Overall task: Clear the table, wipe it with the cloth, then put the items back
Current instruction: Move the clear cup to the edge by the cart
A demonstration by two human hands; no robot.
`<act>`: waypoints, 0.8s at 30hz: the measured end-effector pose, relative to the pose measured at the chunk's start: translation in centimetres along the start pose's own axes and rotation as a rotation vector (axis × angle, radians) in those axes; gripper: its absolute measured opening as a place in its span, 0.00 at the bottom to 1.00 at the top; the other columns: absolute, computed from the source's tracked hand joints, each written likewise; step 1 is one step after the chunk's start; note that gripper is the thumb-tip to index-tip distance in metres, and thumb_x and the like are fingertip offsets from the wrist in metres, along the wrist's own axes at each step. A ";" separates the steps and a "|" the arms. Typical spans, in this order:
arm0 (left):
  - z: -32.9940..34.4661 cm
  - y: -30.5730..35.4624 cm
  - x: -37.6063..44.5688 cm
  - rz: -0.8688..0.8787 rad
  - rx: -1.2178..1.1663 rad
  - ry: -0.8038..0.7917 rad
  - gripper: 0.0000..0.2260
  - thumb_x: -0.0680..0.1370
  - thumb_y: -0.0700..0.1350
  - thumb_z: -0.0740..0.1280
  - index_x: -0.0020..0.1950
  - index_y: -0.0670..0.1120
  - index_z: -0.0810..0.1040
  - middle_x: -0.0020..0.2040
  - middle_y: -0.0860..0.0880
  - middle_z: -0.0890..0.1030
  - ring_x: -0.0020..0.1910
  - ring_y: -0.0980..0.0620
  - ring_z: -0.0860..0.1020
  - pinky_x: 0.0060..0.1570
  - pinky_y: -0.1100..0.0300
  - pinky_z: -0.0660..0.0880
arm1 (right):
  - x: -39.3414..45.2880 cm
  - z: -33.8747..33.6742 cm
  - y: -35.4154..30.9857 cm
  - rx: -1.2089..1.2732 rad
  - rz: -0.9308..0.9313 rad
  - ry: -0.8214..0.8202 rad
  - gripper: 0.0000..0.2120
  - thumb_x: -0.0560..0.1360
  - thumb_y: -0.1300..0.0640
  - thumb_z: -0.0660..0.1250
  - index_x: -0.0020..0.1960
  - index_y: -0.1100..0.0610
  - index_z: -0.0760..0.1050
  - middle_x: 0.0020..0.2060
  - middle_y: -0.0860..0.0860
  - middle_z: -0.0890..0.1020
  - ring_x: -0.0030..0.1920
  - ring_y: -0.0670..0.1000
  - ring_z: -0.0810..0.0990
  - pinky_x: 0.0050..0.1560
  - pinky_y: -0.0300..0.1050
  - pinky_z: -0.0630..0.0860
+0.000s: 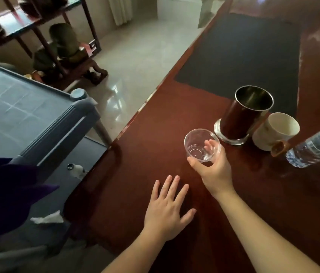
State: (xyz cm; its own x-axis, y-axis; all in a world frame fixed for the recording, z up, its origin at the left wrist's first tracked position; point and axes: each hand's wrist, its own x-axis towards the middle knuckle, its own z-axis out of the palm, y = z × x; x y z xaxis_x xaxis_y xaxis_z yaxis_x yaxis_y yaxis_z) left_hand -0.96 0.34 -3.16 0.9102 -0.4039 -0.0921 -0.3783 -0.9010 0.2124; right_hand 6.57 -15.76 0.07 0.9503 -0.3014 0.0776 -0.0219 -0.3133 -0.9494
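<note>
Right hand [213, 170] wraps clear cup [202, 145] from below, thumb one side, fingers other, cup tilted toward camera just in front of metal canister [246, 115]. Left hand [168, 209] flat, fingers spread, palm on table [155, 134], holding nothing. Cup looks thin, light, empty, likely slick and easy to crush: grip mid-wall, gentle squeeze. White mug [275, 131] touches canister's right side; water bottle [316, 146] lies beyond mug. Dark mat [243, 52] behind canister. Cloth not identifiable.
</note>
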 end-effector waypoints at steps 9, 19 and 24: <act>0.6 -0.5 0.1 0.022 -0.102 -0.034 0.33 0.78 0.67 0.47 0.79 0.53 0.52 0.80 0.47 0.55 0.79 0.46 0.44 0.73 0.43 0.32 | -0.6 8.7 -1.2 -0.064 -0.071 -0.219 0.33 0.60 0.38 0.77 0.60 0.31 0.66 0.59 0.36 0.78 0.59 0.36 0.76 0.60 0.42 0.73; 0.6 -0.5 0.1 0.047 -0.092 -0.055 0.33 0.79 0.66 0.47 0.80 0.53 0.48 0.80 0.49 0.53 0.78 0.46 0.43 0.73 0.42 0.33 | -0.9 9.6 -0.6 -0.104 -0.044 -0.227 0.32 0.60 0.37 0.77 0.59 0.29 0.65 0.58 0.35 0.78 0.58 0.35 0.76 0.55 0.26 0.69; 0.9 -0.6 0.1 0.044 -0.106 -0.031 0.32 0.79 0.66 0.47 0.80 0.53 0.50 0.79 0.48 0.56 0.79 0.46 0.45 0.74 0.42 0.35 | -1.1 9.4 -0.3 -0.121 -0.022 -0.225 0.32 0.59 0.38 0.77 0.57 0.27 0.64 0.58 0.35 0.77 0.58 0.33 0.75 0.54 0.24 0.67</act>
State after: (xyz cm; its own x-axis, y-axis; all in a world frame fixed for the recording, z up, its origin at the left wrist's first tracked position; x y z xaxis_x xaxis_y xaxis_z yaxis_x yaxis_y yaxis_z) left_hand -0.75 0.68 -4.13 0.8866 -0.4492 -0.1103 -0.3966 -0.8610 0.3185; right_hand 8.44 -6.84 -2.59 0.9959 -0.0890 0.0156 -0.0240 -0.4271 -0.9039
